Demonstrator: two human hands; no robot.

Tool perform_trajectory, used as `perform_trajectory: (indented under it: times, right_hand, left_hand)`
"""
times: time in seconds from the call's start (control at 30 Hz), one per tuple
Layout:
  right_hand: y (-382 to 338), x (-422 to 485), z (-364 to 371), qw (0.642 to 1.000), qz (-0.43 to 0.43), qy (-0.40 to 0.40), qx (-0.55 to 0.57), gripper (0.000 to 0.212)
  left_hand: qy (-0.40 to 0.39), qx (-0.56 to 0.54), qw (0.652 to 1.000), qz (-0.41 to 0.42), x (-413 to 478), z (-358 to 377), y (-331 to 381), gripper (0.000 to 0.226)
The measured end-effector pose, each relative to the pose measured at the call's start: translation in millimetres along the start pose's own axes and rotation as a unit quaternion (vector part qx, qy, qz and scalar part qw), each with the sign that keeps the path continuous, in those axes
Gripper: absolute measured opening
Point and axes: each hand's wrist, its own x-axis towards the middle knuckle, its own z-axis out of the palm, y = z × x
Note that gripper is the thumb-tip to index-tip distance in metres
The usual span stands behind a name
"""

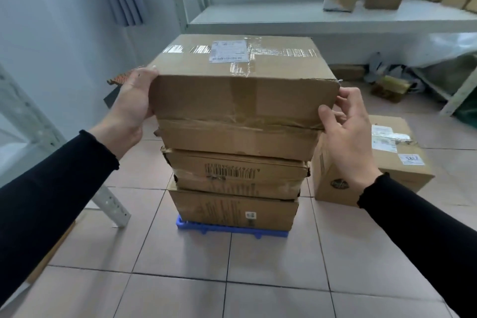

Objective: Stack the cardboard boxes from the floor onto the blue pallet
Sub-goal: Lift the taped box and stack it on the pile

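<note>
A large taped cardboard box [240, 96] with a white label lies on top of a stack. Under it sit a middle box [232, 170] with a barcode and a bottom box [232, 210], which rests on the blue pallet [196, 227]. My left hand [131, 103] presses flat against the top box's left side, thumb over its upper edge. My right hand [346, 124] touches the box's near right corner with fingers spread. Another cardboard box [402, 163] stands on the floor right of the stack.
A white metal shelf [309, 17] behind the stack carries several upright cardboard packages. A slanted white rack leg [111, 204] stands at the left. Bags and clutter [389, 83] lie under the shelf at right. Flat cardboard [121, 79] leans against the left wall.
</note>
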Motion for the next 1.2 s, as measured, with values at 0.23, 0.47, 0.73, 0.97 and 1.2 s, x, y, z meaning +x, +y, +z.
perform_trajectory:
  times: [0.23, 0.47, 0.73, 0.97, 1.2]
  right_hand:
    - [6, -5, -1, 0.999, -0.018, -0.006, -0.04, 0.023]
    - [18, -11, -4, 0.999, 0.011, -0.011, -0.048, 0.027]
    - [37, 4, -59, 0.97, -0.027, -0.103, -0.218, 0.063]
    - [80, 19, -145, 0.928, -0.012, -0.109, -0.356, 0.065]
    - [155, 8, -229, 0.903, 0.081, -0.123, -0.405, 0.067]
  left_hand:
    - [-0.008, 0.022, 0.999, 0.023, 3, 1, -14, 0.019]
    - [0.048, 0.092, 0.99, 0.091, 7, 0, -23, 0.056]
    - [0.006, 0.373, 0.801, 0.468, -51, 86, 21, 0.044]
    - [-0.159, 0.409, 0.728, 0.527, -118, 223, 24, 0.051]
    - [-0.294, 0.409, 0.734, 0.455, -140, 339, -43, 0.055]
